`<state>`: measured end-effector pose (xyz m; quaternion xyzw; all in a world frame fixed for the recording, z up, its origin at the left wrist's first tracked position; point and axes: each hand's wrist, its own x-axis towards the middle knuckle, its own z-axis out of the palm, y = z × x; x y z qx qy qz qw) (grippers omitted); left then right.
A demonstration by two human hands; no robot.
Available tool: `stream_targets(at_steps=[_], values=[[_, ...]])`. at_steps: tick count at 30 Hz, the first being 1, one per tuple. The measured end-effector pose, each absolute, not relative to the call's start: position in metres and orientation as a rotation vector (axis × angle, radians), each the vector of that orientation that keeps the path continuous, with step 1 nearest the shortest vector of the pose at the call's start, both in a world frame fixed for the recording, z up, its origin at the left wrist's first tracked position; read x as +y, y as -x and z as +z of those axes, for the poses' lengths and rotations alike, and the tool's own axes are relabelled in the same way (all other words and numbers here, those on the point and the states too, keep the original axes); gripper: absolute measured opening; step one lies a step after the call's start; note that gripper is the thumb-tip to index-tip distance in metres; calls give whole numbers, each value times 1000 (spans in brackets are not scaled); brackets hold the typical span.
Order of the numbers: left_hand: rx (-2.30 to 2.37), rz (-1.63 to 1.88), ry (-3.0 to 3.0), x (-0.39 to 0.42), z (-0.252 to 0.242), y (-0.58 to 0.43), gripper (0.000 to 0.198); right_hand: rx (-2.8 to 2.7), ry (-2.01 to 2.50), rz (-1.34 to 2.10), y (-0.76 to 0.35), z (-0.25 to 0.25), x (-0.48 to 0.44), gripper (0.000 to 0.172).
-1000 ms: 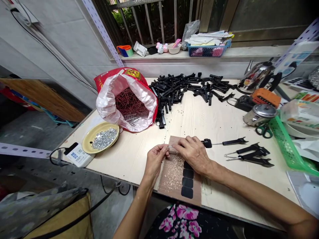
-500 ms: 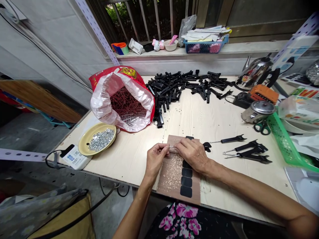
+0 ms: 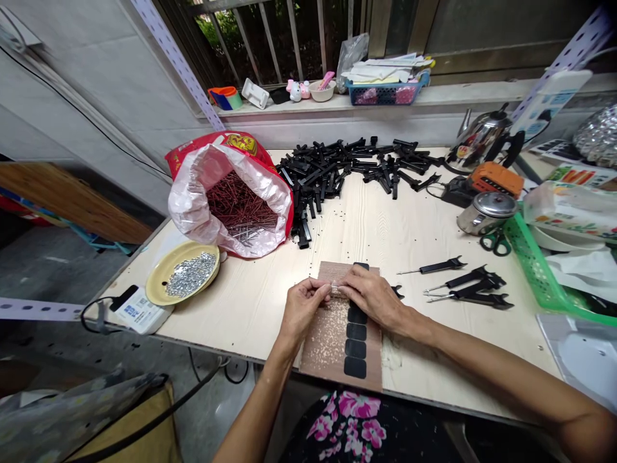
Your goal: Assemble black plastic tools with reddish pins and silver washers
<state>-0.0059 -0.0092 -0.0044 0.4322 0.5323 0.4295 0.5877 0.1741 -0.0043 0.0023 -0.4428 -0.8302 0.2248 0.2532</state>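
Observation:
My left hand (image 3: 304,307) pinches with thumb and forefinger at the left end of a thin metal rod (image 3: 335,287); any smaller piece in its fingertips is too small to make out. My right hand (image 3: 373,297) lies closed over the rod's black plastic handle, whose forked end (image 3: 397,291) pokes out to the right. Both hands meet over a brown board (image 3: 318,376) strewn with pale crumbs, with a column of black rounded squares (image 3: 355,348) on it. Several black-handled metal rods (image 3: 475,283) lie to the right of my right hand.
A yellow bowl (image 3: 153,292) of small silvery pieces stands at left, beside a red-and-white bag (image 3: 186,206) of reddish rods. Black plastic handles (image 3: 332,164) are heaped behind. At right are scissors (image 3: 495,243), a lidded metal pot (image 3: 482,215), a kettle (image 3: 482,135) and a green basket (image 3: 535,276).
My fingertips have drawn closer together along the rod, leaving less of it showing between them. The whole scene has shifted slightly left as the camera turned.

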Motion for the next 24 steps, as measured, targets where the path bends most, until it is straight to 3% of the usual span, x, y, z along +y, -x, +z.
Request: stream_targets(at_steps=[4,8,11,16,19,24], values=[[1221,971,-1026,-12,-7,-1,35,-2194,1246,681,-197,2,-3,16],[1321,967,-1064,-15,-12,-4,48,-2230,1401,461,-223,-6,4,17],[1388,1022,-1087,-18,-16,-4,47,-2278,1439,285,-225,-16,-6,20],[1469,1082,-1134,-21,-20,-6,43,-2502,988,243,-213,-25,-33,26],[1517,1086,-1182,-22,-20,-7,40,-2292,1278,206,-212,-24,-31,26],[1524,1110,-1185,-22,-20,-9,39,-2451,1060,367,-202,-35,-60,27]])
